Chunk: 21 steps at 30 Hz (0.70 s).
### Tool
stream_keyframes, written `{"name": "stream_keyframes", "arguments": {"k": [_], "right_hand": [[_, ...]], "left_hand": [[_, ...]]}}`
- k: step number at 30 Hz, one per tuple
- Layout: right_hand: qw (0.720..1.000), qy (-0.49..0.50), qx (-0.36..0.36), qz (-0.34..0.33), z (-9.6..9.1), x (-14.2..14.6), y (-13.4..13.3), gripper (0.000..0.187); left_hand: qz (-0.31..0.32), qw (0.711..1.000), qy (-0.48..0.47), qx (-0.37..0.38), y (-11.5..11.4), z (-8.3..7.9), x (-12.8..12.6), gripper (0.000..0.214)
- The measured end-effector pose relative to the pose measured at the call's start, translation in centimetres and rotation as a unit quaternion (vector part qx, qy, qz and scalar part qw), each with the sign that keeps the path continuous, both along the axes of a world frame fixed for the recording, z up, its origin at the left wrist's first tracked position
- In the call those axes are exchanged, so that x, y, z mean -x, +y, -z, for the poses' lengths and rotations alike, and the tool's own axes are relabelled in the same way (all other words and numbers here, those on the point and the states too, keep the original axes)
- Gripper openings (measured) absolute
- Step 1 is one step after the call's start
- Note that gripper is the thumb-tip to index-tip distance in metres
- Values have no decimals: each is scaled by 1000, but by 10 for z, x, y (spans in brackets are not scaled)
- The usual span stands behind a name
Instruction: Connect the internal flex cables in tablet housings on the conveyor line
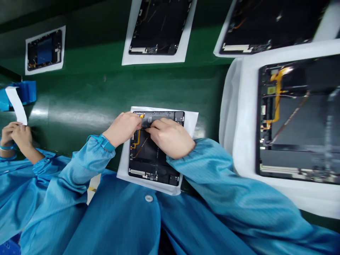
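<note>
An opened tablet (148, 156) lies on a white sheet (190, 122) on the green belt, right in front of me. Its black insides and an orange flex cable (137, 140) show. My left hand (122, 128) rests on the tablet's top left corner, fingers curled and pressed down on a grey strip (147, 121) along the top edge. My right hand (171, 137) meets it from the right, fingers pinched on the same strip. Both arms wear blue sleeves; a blue wrist strap (104, 141) sits on my left wrist.
Another opened tablet on white foam (244, 141) lies close at the right. Further tablets (159, 28) (44, 50) (268, 24) on white sheets ride the green belt (87, 99) behind. At the left, a co-worker's hands (17, 136) hold a white strip (16, 104).
</note>
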State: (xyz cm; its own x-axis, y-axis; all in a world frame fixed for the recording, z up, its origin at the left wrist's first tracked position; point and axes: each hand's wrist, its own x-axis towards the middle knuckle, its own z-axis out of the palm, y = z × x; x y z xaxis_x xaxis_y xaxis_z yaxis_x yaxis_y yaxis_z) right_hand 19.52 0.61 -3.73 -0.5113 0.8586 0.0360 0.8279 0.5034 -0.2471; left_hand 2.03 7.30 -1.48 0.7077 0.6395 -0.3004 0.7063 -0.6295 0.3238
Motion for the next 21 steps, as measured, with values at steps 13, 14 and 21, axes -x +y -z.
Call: {"name": "stream_keyframes", "arguments": {"k": [13, 14, 21], "right_hand": [[960, 213, -3, 182, -8, -22, -39, 33], [944, 235, -6, 231, -8, -27, -48, 37], [713, 531, 186, 418, 9, -26, -105, 58]], "left_hand": [[-297, 946, 94, -87, -75, -10, 16, 28], [-286, 945, 126, -96, -81, -7, 9, 30], [-298, 941, 109, -118, -83, 10, -6, 21]]}}
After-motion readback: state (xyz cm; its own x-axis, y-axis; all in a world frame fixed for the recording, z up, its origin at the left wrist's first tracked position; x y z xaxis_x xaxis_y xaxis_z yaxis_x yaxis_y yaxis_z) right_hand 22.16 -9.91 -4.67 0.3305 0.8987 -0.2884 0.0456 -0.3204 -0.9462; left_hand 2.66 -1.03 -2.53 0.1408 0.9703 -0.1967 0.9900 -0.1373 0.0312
